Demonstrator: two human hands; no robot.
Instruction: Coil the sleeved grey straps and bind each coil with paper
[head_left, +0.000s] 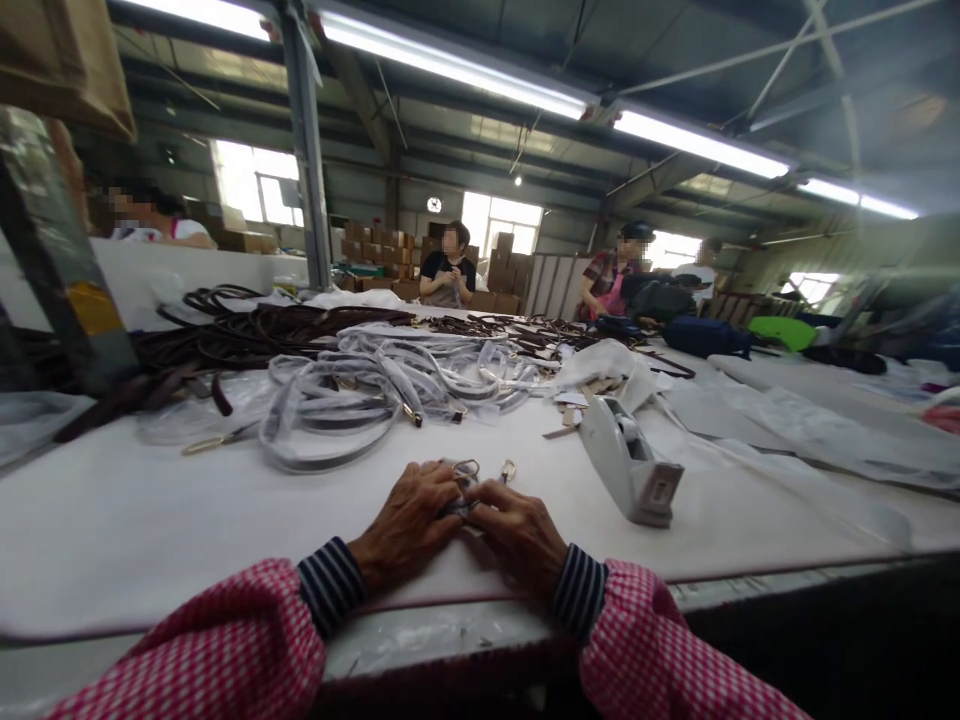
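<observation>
My left hand [411,518] and my right hand [523,527] meet low over the white table top. Between them is a small folded bundle of dark strap [457,503], partly in clear film, and the fingers of both hands are closed on it. One gold metal ring-like end [466,467] shows above my left fingertips, and a gold snap hook [508,469] sticks out beyond my right fingers. Most of the bundle is hidden under the fingers. To the right of my right hand stands a grey tape dispenser [626,462].
Film-wrapped straps [330,465] lie coiled ahead, with a heap of dark brown straps [255,335] behind at left. Cardboard pieces [592,390] sit behind the dispenser. Plastic sheets [810,430] cover the right side. A metal post [67,270] rises at left; co-workers [448,270] are beyond.
</observation>
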